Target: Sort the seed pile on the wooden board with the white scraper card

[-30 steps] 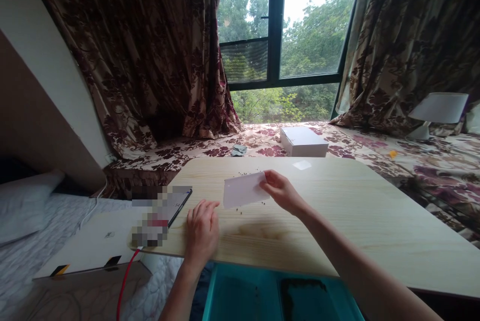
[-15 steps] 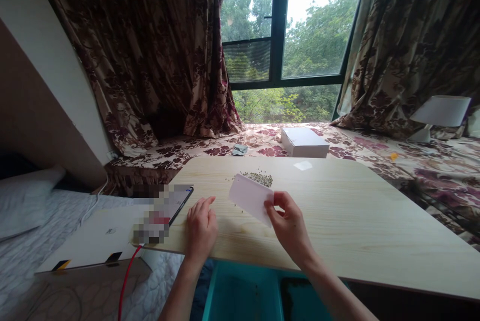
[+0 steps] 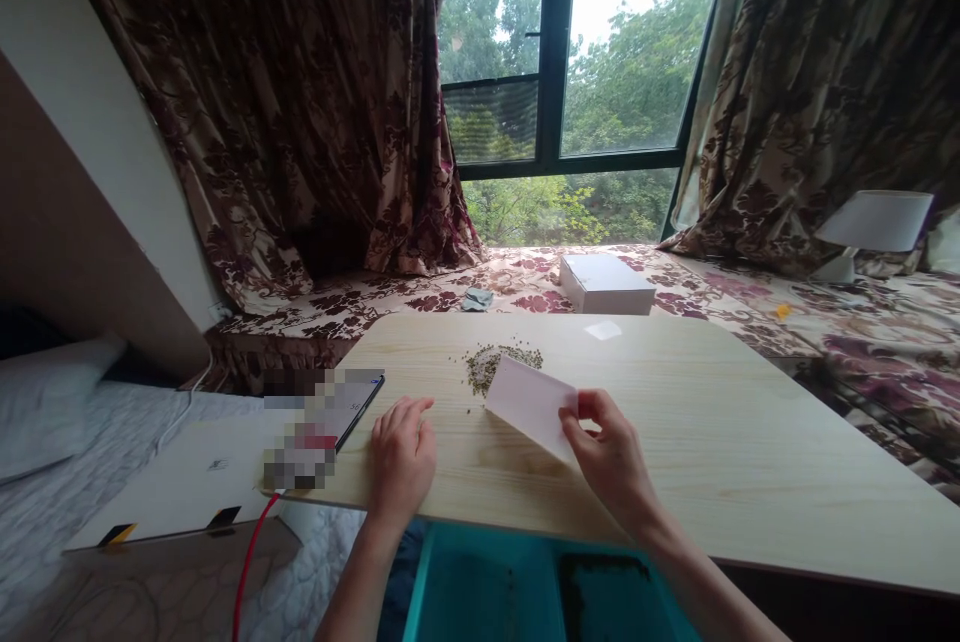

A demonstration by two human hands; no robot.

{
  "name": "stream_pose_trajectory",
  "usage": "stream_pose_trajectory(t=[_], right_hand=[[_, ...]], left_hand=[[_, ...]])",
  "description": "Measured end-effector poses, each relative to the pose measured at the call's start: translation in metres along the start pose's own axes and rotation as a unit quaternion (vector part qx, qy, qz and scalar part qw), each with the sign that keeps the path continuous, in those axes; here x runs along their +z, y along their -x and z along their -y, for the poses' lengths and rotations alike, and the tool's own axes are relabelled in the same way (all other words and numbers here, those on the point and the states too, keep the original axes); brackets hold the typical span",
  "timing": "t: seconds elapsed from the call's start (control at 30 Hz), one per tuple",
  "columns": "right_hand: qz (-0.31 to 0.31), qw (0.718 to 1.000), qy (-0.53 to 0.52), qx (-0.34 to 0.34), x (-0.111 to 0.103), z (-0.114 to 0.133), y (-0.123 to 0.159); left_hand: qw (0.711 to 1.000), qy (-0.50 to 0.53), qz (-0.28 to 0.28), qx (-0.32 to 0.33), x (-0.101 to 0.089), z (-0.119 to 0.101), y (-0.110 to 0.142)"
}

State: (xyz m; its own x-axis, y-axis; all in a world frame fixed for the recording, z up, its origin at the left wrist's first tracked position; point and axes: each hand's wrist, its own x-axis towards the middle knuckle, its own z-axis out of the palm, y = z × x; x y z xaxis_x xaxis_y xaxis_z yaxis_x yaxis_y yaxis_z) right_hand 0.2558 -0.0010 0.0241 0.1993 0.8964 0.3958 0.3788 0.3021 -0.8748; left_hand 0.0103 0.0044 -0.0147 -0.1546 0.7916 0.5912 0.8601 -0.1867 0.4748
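My right hand (image 3: 611, 457) pinches a white card (image 3: 529, 400) by its lower right edge and holds it tilted just above the wooden table (image 3: 735, 442). A small heap of dark seeds (image 3: 491, 364) lies on the table just beyond the card's upper left corner. My left hand (image 3: 403, 452) rests flat on the table near its front edge, fingers stretched out, holding nothing, left of the card.
A phone (image 3: 341, 412) lies at the table's left edge with a red cable (image 3: 251, 562) below it. A teal bin (image 3: 525, 597) sits under the front edge. A white box (image 3: 606, 282), a lamp (image 3: 874, 227) and a small white scrap (image 3: 604, 330) lie further back.
My right hand has drawn the card back and to the right, towards me. The seeds behind it are now uncovered as a heap. My left hand has stayed put.
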Motion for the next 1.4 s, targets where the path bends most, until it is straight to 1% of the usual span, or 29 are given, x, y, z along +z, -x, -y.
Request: stream_pose_trajectory(t=[0.13,0.23,0.33,0.4,0.5,0.6,0.7,0.87,0.93,1.03,1.2,1.4], right_hand=[[-0.028,1.0,0.012,-0.007,-0.019,-0.006,-0.004],[-0.038,0.999,0.005,-0.005,-0.034,-0.006,-0.012],[-0.038,0.999,-0.019,0.0,-0.048,-0.005,-0.031],[-0.025,0.999,-0.039,0.006,-0.056,-0.008,-0.047],[0.005,0.998,-0.053,0.041,-0.062,-0.016,-0.068],[0.022,0.993,-0.081,0.083,-0.065,-0.027,-0.08],[0.028,0.988,-0.104,0.109,-0.068,-0.036,-0.084],[0.012,0.985,-0.099,0.142,-0.077,-0.042,-0.081],[0.012,0.984,-0.093,0.151,-0.078,-0.041,-0.079],[0.023,0.985,-0.086,0.145,-0.075,-0.038,-0.076],[0.028,0.986,-0.093,0.138,-0.06,-0.035,-0.076],[0.028,0.984,-0.099,0.143,-0.047,-0.039,-0.085]], left_hand=[[1.0,-0.008,0.002,0.004,0.0,0.001,0.0],[1.0,-0.013,0.006,0.008,0.0,0.0,0.0],[1.0,-0.016,0.009,0.01,-0.001,0.0,0.0],[1.0,-0.017,0.013,0.011,-0.001,0.0,0.0],[1.0,-0.016,0.015,0.011,-0.001,0.0,0.0],[1.0,-0.015,0.014,0.008,0.0,0.001,0.0],[1.0,-0.015,0.02,0.01,-0.001,0.001,0.001],[1.0,-0.021,0.022,0.007,-0.002,0.0,0.001],[0.999,-0.023,0.022,0.007,-0.001,-0.001,0.001],[0.999,-0.024,0.023,0.008,-0.001,0.0,0.0],[0.999,-0.021,0.022,0.011,-0.001,0.0,0.0],[1.0,-0.017,0.018,0.01,-0.001,0.001,0.001]])
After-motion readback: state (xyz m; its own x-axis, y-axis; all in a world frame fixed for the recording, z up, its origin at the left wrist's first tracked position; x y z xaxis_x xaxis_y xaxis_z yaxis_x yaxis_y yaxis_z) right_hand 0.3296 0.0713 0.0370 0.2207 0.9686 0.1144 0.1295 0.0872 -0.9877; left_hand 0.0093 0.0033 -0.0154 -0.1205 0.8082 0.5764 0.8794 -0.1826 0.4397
